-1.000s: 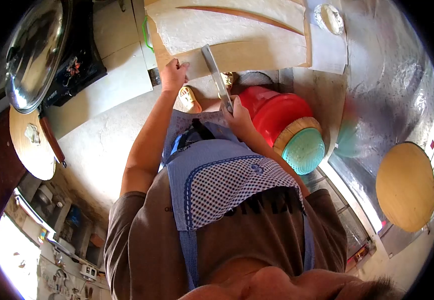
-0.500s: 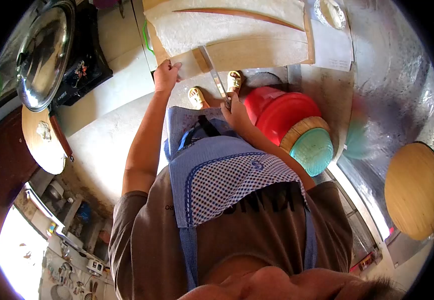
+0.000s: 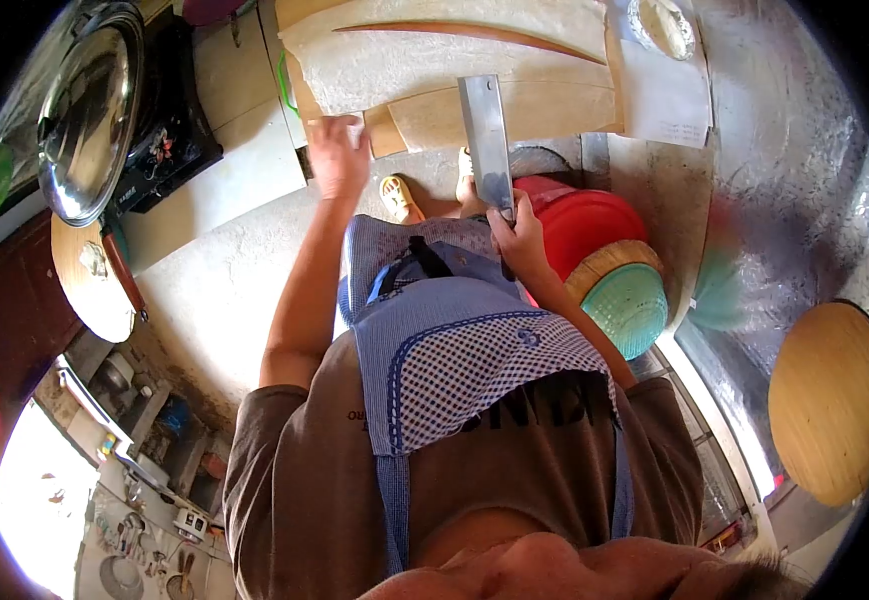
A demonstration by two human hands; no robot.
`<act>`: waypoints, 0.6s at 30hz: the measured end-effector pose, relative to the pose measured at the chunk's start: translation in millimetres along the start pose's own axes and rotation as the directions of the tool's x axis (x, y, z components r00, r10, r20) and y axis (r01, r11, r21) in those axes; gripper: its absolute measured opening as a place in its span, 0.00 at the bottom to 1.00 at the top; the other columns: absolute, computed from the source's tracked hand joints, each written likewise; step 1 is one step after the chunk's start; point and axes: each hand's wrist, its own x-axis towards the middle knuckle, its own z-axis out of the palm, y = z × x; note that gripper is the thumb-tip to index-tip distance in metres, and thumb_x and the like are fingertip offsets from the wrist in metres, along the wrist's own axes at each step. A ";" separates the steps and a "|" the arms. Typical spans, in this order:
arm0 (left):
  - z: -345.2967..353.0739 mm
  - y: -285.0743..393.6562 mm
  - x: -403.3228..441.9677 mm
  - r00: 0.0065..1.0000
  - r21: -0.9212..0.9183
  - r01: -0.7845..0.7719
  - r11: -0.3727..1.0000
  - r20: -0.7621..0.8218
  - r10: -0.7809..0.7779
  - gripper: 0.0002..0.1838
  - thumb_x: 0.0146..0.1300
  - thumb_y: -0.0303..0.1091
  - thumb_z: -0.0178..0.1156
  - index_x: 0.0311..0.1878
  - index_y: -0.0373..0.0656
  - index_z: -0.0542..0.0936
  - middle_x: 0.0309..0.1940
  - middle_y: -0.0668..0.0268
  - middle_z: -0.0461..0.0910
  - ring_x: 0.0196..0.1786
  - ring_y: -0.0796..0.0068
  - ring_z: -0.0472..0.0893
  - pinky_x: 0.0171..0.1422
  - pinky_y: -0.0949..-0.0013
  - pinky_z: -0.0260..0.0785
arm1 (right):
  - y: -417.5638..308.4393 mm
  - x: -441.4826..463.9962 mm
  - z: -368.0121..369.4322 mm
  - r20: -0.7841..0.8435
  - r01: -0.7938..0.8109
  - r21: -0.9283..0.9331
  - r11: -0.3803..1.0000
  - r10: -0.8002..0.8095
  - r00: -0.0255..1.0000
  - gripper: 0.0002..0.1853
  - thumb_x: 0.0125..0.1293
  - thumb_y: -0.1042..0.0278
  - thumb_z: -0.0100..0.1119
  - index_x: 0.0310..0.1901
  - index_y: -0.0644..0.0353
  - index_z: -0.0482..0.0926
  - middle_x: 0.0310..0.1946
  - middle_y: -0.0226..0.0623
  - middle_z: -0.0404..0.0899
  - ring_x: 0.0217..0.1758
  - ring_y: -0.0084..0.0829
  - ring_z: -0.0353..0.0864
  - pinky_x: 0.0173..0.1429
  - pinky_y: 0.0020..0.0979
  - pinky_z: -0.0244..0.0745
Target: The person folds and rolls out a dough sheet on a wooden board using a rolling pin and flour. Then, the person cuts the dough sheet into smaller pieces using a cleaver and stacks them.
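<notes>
A thin, floured dough sheet [image 3: 445,65] lies on a wooden board [image 3: 615,100]; a long, curved brown gap runs across it near the far side. My right hand [image 3: 523,240] grips the handle of a cleaver [image 3: 487,135], its broad blade pointing away from me over the near part of the sheet. At the board's near left corner, my left hand [image 3: 343,160] is closed, slightly blurred, with a pale bit of dough [image 3: 357,128] showing at its fingers. Bare board shows between that hand and the sheet's cut edge.
Left of the board stands a black cooker [image 3: 170,125] with a glass lid [image 3: 93,125] beside it. A red tub [image 3: 585,230] and a turquoise basket [image 3: 623,310] are close to my right arm. A bowl of flour [image 3: 661,28] sits at the back right, on white paper [image 3: 665,100].
The cleaver has come up from the sheet's near edge and swung upright, rightward. My left hand has drawn the corner piece of dough away from the sheet, baring the board there.
</notes>
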 end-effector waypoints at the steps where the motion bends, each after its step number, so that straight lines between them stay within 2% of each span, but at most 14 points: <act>1: 3.7 26.9 1.7 0.987 0.118 0.097 0.988 0.120 -0.111 0.17 0.60 0.46 0.67 0.47 0.47 0.81 0.51 0.58 0.73 0.57 0.56 0.71 0.59 0.52 0.66 | -2.0 -2.3 -2.5 0.006 -0.009 -0.005 1.000 0.009 1.000 0.20 0.67 0.62 0.60 0.55 0.64 0.71 0.35 0.50 0.81 0.39 0.44 0.85 0.44 0.39 0.77; 2: 6.2 53.2 4.9 0.947 0.245 0.174 0.954 0.223 -0.230 0.17 0.60 0.48 0.66 0.46 0.47 0.81 0.51 0.59 0.73 0.57 0.56 0.71 0.60 0.51 0.66 | -4.2 -4.5 -5.1 0.011 -0.018 -0.010 1.000 0.018 1.000 0.20 0.67 0.62 0.59 0.55 0.64 0.71 0.35 0.50 0.81 0.39 0.44 0.85 0.44 0.39 0.77; 3: 15.8 59.9 5.0 0.948 0.244 0.173 0.954 0.222 -0.229 0.17 0.60 0.48 0.66 0.46 0.47 0.81 0.51 0.59 0.73 0.57 0.56 0.71 0.60 0.51 0.66 | -11.2 -7.0 -6.0 0.006 -0.004 -0.036 0.999 0.004 1.000 0.20 0.67 0.62 0.59 0.55 0.64 0.71 0.36 0.50 0.81 0.40 0.44 0.85 0.45 0.39 0.77; 5: 38.1 63.5 6.1 0.947 0.232 0.237 0.943 0.163 -0.278 0.18 0.60 0.50 0.66 0.45 0.47 0.81 0.51 0.59 0.73 0.58 0.56 0.72 0.62 0.51 0.64 | -15.0 -7.1 -7.5 -0.001 0.011 -0.065 0.998 -0.012 1.000 0.20 0.67 0.62 0.59 0.55 0.64 0.71 0.37 0.50 0.81 0.41 0.44 0.85 0.45 0.40 0.77; 7: 47.2 61.6 6.7 0.943 0.196 0.266 0.944 0.148 -0.297 0.17 0.59 0.49 0.66 0.44 0.48 0.81 0.51 0.60 0.73 0.58 0.56 0.72 0.62 0.52 0.63 | -14.9 -7.3 -8.3 0.068 0.025 -0.144 0.989 -0.015 0.998 0.20 0.67 0.62 0.59 0.55 0.65 0.70 0.38 0.52 0.81 0.42 0.44 0.84 0.47 0.40 0.76; 11: 52.4 52.1 7.7 0.929 0.106 0.317 0.942 0.167 -0.331 0.17 0.57 0.49 0.68 0.43 0.50 0.81 0.49 0.63 0.74 0.58 0.58 0.73 0.62 0.53 0.63 | -18.1 -3.8 -7.0 0.107 -0.014 -0.102 0.995 0.025 0.994 0.21 0.67 0.63 0.58 0.56 0.66 0.69 0.38 0.56 0.80 0.43 0.49 0.83 0.48 0.42 0.75; 13: 51.3 54.9 6.7 0.934 0.114 0.307 0.945 0.157 -0.322 0.15 0.57 0.48 0.69 0.41 0.50 0.81 0.49 0.64 0.74 0.57 0.58 0.73 0.62 0.53 0.64 | -9.1 3.2 -4.0 0.062 0.140 -0.157 0.978 -0.132 0.989 0.20 0.67 0.62 0.59 0.55 0.64 0.69 0.37 0.53 0.81 0.41 0.48 0.85 0.44 0.39 0.76; 17: 46.7 60.0 5.5 0.949 0.096 0.281 0.955 0.122 -0.291 0.16 0.56 0.45 0.70 0.41 0.49 0.78 0.48 0.61 0.74 0.56 0.56 0.74 0.60 0.52 0.66 | -5.3 11.3 -2.9 0.084 0.137 -0.147 0.980 -0.126 0.988 0.19 0.68 0.63 0.57 0.55 0.65 0.69 0.36 0.52 0.81 0.41 0.49 0.85 0.43 0.40 0.76; 18: 47.4 59.5 5.1 0.949 0.096 0.282 0.955 0.122 -0.292 0.16 0.56 0.45 0.70 0.41 0.49 0.78 0.48 0.61 0.74 0.56 0.56 0.74 0.60 0.52 0.66 | -2.7 13.8 -0.7 0.073 0.209 -0.166 0.964 -0.199 0.977 0.18 0.69 0.63 0.57 0.54 0.65 0.69 0.35 0.53 0.81 0.41 0.49 0.85 0.43 0.40 0.76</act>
